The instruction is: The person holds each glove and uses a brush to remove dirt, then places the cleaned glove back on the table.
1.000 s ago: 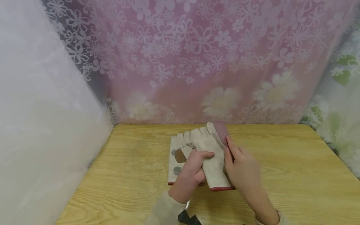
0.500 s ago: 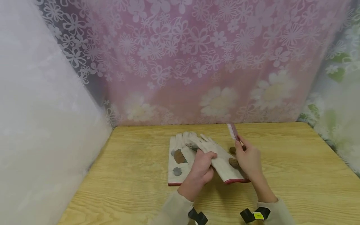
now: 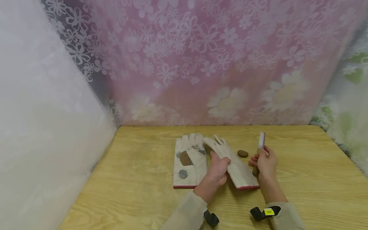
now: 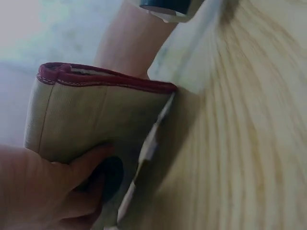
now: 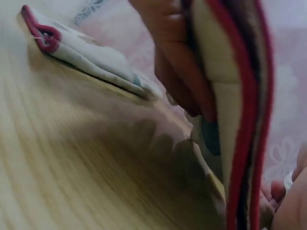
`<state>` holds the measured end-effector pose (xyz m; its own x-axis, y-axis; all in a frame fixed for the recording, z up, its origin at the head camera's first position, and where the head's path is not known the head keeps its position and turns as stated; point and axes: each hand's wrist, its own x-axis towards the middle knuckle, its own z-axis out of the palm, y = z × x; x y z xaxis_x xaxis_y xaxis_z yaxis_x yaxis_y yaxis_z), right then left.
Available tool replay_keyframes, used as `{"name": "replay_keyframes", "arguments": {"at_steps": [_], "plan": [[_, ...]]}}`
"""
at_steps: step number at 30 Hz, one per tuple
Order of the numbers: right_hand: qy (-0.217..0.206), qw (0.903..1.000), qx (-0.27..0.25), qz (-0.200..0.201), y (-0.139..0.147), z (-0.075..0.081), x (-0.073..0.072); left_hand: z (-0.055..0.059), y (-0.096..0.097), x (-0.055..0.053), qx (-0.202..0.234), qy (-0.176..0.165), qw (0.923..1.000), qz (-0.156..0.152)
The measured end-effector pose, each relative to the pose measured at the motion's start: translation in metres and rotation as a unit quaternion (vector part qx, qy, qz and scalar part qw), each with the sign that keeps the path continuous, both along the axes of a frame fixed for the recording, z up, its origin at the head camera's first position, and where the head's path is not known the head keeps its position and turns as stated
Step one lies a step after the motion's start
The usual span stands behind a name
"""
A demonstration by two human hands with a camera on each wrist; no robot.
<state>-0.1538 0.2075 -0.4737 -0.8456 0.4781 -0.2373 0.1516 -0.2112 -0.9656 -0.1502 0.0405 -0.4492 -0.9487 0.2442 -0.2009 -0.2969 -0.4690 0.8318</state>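
My left hand (image 3: 218,168) grips a cream work glove (image 3: 234,164) with red cuff trim, thumb on its upper face and fingers underneath. The left wrist view shows those fingers (image 4: 84,196) curled over a dark patch on the glove's underside, above the table. To its right, my right hand (image 3: 267,163) holds a small brush (image 3: 261,140) upright, white bristles facing left. The brush's handle is mostly hidden in the hand. The right wrist view catches the held glove's red-trimmed cuff (image 5: 247,105) close up. A matching glove (image 3: 189,175) lies flat on the left, with brown and grey patches.
A brown oval piece (image 3: 242,153) lies on the wooden table (image 3: 129,179) behind the held glove. Another brown piece (image 3: 255,172) shows partly beside the right hand. A pink flowered curtain (image 3: 212,80) hangs along the back edge, and a white sheet (image 3: 57,111) closes the left side.
My right hand has lifted the brush off the glove and moved it right, turning it upright. My left hand has moved the held glove right and tilted it, uncovering more of the lying glove.
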Motion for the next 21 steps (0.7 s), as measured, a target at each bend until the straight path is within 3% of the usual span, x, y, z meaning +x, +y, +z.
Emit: {"name": "replay_keyframes", "arguments": {"at_steps": [5, 8, 13, 21], "plan": [[0.053, 0.9955, -0.037, -0.069, 0.012, -0.002, -0.003, -0.008, 0.002, -0.009, -0.067, 0.033, 0.9972, -0.004], [0.107, 0.9896, -0.051, -0.082, 0.015, -0.001, -0.006, -0.012, -0.008, -0.016, -0.131, 0.062, 0.9894, 0.000], [0.164, 0.9811, -0.044, -0.093, 0.019, 0.003, -0.007, -0.013, -0.030, -0.026, -0.251, 0.075, 0.9649, -0.015], [0.154, 0.9854, 0.006, -0.072, 0.022, 0.014, 0.002, -0.010, -0.047, -0.030, -0.377, 0.120, 0.9183, -0.019]]}}
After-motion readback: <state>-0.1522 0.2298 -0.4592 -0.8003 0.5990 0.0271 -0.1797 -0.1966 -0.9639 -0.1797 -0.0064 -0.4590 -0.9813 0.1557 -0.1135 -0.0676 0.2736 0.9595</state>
